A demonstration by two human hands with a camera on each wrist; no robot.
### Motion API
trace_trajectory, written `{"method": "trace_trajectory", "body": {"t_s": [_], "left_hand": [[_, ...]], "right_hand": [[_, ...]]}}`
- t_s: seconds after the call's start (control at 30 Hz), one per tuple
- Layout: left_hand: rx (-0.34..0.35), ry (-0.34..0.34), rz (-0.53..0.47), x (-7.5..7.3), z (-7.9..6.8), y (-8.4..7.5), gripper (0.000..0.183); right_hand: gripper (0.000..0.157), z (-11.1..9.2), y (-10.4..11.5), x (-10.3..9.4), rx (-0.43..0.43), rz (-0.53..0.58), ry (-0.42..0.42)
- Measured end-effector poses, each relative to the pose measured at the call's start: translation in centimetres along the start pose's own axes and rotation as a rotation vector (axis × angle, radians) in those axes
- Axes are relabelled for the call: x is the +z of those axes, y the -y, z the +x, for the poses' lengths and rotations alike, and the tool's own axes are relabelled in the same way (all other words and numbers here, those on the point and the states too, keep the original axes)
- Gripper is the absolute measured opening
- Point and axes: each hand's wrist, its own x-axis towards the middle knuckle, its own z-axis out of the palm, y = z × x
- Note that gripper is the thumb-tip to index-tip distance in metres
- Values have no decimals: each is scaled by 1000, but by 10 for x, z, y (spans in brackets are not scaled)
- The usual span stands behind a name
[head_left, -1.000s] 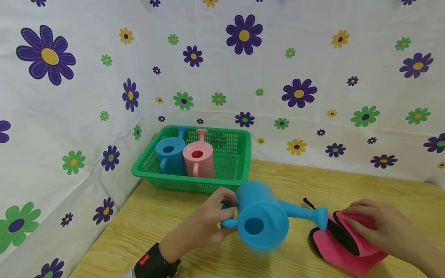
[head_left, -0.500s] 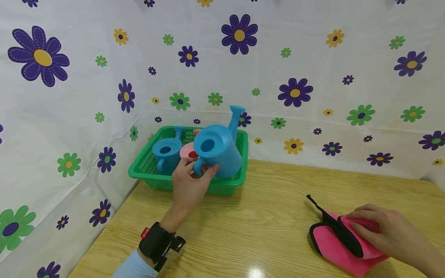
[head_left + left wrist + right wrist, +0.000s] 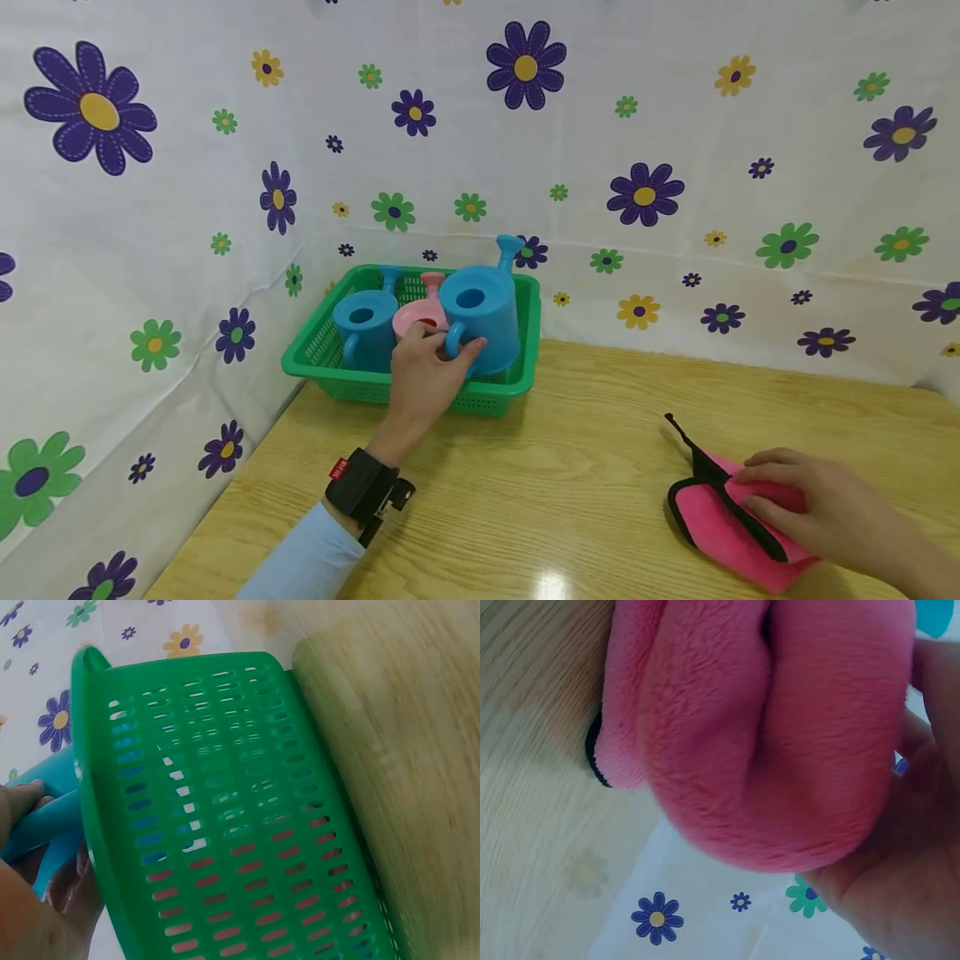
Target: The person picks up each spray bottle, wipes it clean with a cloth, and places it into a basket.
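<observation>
By its handle, my left hand (image 3: 427, 375) holds a blue watering can (image 3: 491, 325) over the right part of a green basket (image 3: 337, 379), spout toward the back. Left of it in the basket stand a pink watering can (image 3: 408, 317), partly hidden by my hand, and another blue watering can (image 3: 367, 333). The left wrist view shows the basket's slotted side (image 3: 217, 787) close up, with fingers on the blue handle at the left edge. My right hand (image 3: 832, 508) grips a folded pink plush cloth (image 3: 727, 525) with black trim and a black loop; its fold (image 3: 780, 787) fills the right wrist view.
The basket stands at the back left of a wooden table (image 3: 585, 467), near a flower-printed white sheet (image 3: 570, 150) that hangs behind and to the left. A black wrist device (image 3: 367, 492) is strapped on my left wrist.
My left hand has carried the blue watering can from the table's middle leftward and back over the basket, turning its spout backward and lowering it slightly. My right hand stays at the pink cloth.
</observation>
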Motion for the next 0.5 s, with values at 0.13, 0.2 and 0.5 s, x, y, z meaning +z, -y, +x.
{"method": "trace_trajectory", "body": {"t_s": [0.13,0.2,0.5], "left_hand": [[-18,51,48,8,0,0,35],[-29,73,73,10,-1,0,35],[-49,99,161,17,-2,2,40]], "right_hand": [[45,-4,3,5,-14,-27,135],[57,-6,5,8,-31,-80,186],[80,-8,7,17,-24,-113,307]]}}
